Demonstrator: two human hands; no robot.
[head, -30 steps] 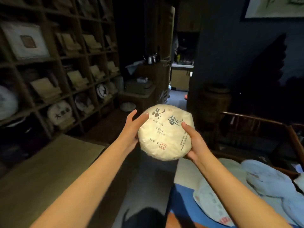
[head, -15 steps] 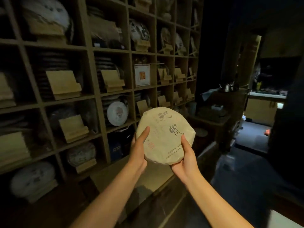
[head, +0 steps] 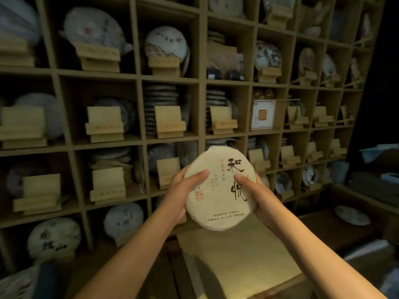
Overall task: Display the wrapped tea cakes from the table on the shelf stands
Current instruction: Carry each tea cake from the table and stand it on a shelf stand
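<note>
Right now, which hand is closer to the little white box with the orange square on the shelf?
The right hand. It holds the tea cake's right edge, below the white box. The left hand grips the cake's left edge, farther away.

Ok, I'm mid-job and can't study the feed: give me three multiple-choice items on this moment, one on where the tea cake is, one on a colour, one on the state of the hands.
1. Where is the wrapped tea cake?
A. on a shelf stand
B. held up in front of the shelf unit
C. lying on the floor

2. What colour are the two large characters on its wrapper?
A. black
B. green
C. gold

3. How do the hands hold it?
A. left hand only
B. right hand only
C. both, one at each side

Answers:
1 B: it is in the hands, off any stand, before the cubbies.
2 A: the big brush characters are black; only the small seal is red.
3 C: the thumbs lie on its face and each hand grips one edge.
</note>
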